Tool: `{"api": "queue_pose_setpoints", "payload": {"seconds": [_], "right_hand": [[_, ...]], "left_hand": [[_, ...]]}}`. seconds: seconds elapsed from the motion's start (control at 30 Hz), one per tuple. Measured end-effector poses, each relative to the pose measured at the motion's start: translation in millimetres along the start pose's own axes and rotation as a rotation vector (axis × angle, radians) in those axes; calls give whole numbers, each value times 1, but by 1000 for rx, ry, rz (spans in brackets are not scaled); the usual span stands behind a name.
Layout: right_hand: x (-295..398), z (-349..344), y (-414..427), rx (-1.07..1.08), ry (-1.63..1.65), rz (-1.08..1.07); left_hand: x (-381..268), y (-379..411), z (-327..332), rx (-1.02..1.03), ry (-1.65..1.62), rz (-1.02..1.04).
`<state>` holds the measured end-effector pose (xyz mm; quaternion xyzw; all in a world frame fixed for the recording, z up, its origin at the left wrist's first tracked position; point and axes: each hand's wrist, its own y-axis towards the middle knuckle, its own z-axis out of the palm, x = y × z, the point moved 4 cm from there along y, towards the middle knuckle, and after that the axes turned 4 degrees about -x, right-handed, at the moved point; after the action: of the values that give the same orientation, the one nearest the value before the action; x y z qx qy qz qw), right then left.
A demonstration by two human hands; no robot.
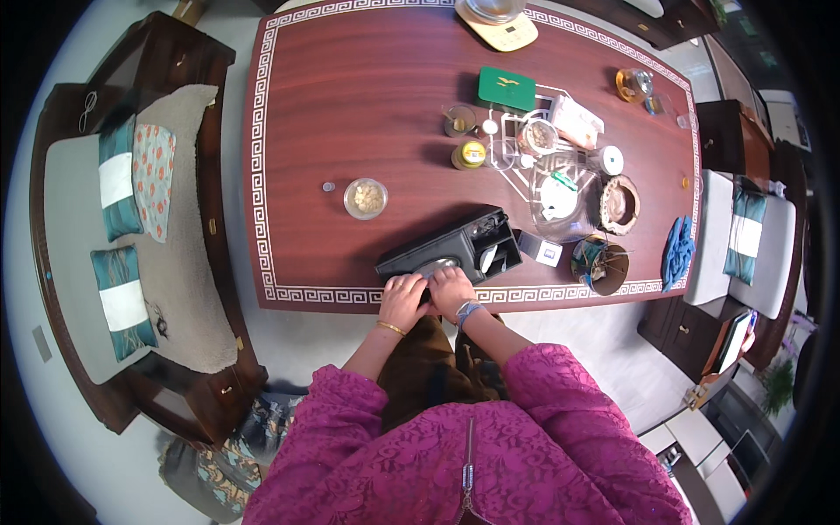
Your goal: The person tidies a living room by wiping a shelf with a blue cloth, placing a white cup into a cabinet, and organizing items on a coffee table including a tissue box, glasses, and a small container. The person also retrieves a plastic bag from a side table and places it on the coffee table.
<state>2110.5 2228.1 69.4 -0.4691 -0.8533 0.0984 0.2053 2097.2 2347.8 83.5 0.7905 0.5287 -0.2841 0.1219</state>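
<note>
A black tissue box with side compartments (pixel 426 244) stands slantwise near the table's front edge. An oval metallic rim lies on its top, and small items sit in the compartments. At the box's near side, my left hand (pixel 402 298) and my right hand (pixel 451 289) meet with fingers bent downward. Both seem to touch something dark between them; the fingers cover it, so what they hold cannot be told. Just right of the box is a small white and dark carton (pixel 539 249). Beyond the box stands a clear bowl of pale pieces (pixel 365 199).
On the dark red wooden table (pixel 328 85) are a green box (pixel 506 89), a yellow-lidded jar (pixel 472 154), a clear tray (pixel 535 220), a carved ashtray (pixel 619 205), a round container (pixel 598 264), a blue cloth (pixel 678 254), a glass teapot (pixel 633 85) and a kitchen scale (pixel 502 36).
</note>
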Motion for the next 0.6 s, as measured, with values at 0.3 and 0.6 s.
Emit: {"api": "queue_pose_setpoints", "payload": {"seconds": [0.3,0.6], "right_hand": [[-9,23,11,182,-26,-56],[-7,17,1,40,66,-75]], "left_hand": [[-14,0,-24,119,239,-120],[4,-2,-14,257,285,-267]]}}
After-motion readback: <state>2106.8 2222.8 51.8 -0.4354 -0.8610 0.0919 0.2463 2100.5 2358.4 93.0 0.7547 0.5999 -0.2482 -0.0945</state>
